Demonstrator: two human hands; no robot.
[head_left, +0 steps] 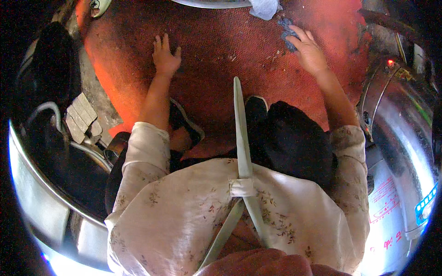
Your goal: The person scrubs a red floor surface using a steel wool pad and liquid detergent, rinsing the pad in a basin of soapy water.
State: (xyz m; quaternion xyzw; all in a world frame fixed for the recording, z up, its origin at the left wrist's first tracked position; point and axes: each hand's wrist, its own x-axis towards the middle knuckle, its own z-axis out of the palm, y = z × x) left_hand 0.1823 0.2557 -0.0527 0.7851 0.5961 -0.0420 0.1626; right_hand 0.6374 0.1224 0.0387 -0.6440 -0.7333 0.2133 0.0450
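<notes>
A red textured floor mat [221, 69] lies before me, with small pale scraps scattered on it. My left hand [166, 57] is over the mat at upper left, fingers spread, holding nothing. At upper right my right hand [307, 48] has its fingertips on a crumpled blue-grey cloth or scrubbing pad [289, 34] at the mat; the exact material cannot be told. Just beyond it, a pale grey cloth or plastic piece [264, 8] hangs over the rim of a metal basin or pan [214, 3] at the top edge.
A steel cylinder-like appliance [397, 114] with a red light stands at right, above a white printed container [386, 207]. At left are grey slats [81, 117], a flexible metal hose [89, 151] and a curved metal-edged surface [51, 176]. A white shoe or object [100, 7] shows at top left.
</notes>
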